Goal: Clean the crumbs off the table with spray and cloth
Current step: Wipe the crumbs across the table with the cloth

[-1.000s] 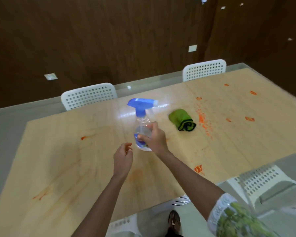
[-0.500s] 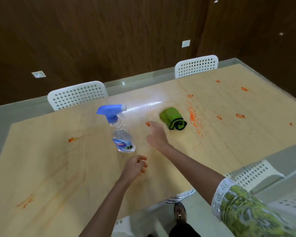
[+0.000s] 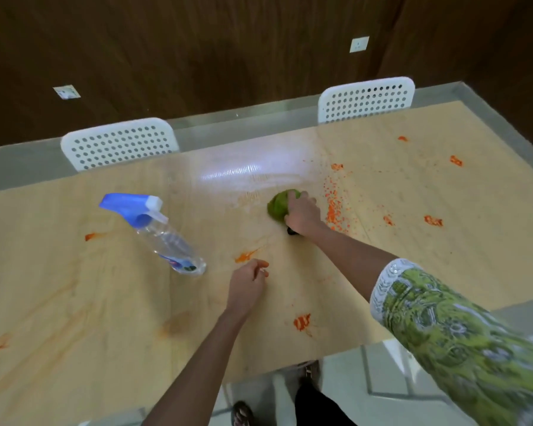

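The right hand (image 3: 302, 215) reaches far out over the surface (image 3: 74, 302) and lies on top of the green cloth (image 3: 279, 206). Its fingers curl over the far side of the cloth and grip it. The cloth is bunched up and sits on the surface near the middle. Just to the right of the cloth is a long line of small orange crumbs (image 3: 333, 207). More orange bits lie apart on the right side, and some orange smears are on the left side and near the front edge.

The left hand (image 3: 246, 287) is closer to the person, above the surface. Its fingers are loosely curled and it holds nothing. One orange smear (image 3: 245, 256) lies just beyond it.

The spray bottle (image 3: 157, 232) stands on the surface to the left of both hands. It is clear with a blue top, and no hand touches it.

2 white chairs (image 3: 119, 142) with round holes stand at the far side of the surface. The right arm wears a green patterned sleeve (image 3: 443, 318).
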